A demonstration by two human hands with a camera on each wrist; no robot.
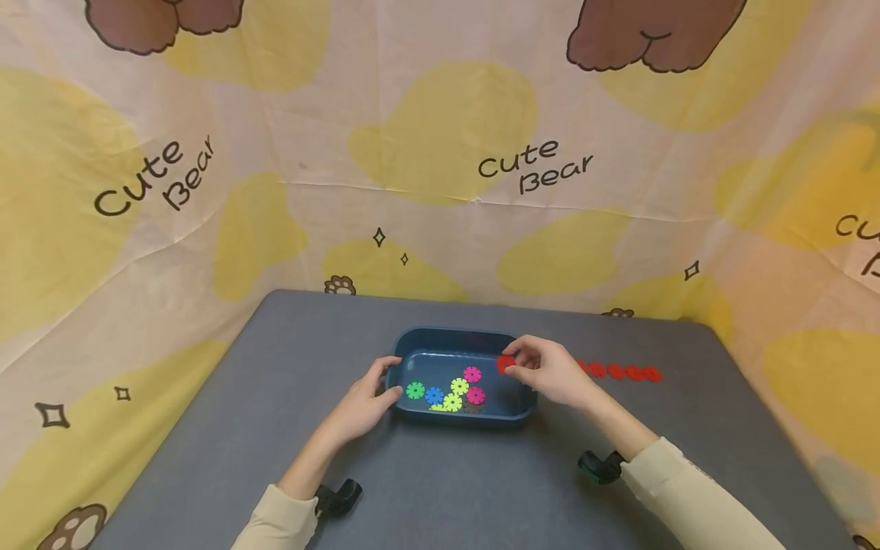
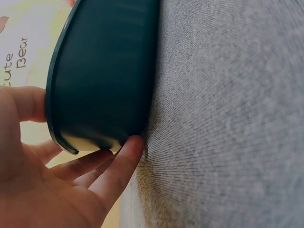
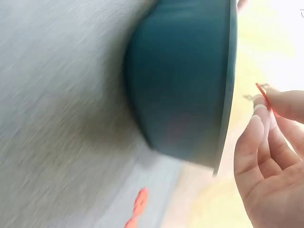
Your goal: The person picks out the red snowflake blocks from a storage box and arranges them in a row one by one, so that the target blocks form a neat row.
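A dark blue plastic basin [image 1: 454,421] stands on the table with several notched plastic discs in it: a green disc [image 1: 415,390], a blue disc [image 1: 434,395], pink ones and yellow-green ones. My left hand [image 1: 363,402] grips the basin's left end; the left wrist view shows the thumb at the rim and the fingers against the outer wall [image 2: 102,80]. Over the basin's right side, my right hand [image 1: 555,373] pinches a red notched disc [image 1: 505,363] between thumb and fingertips. That disc appears nearly edge-on [image 3: 262,91] in the right wrist view.
Right of the basin, a row of red discs [image 1: 616,372] lies on the grey table [image 1: 454,489]; my right hand hides its near end. A patterned cloth [image 1: 440,153] hangs behind the table and at both sides.
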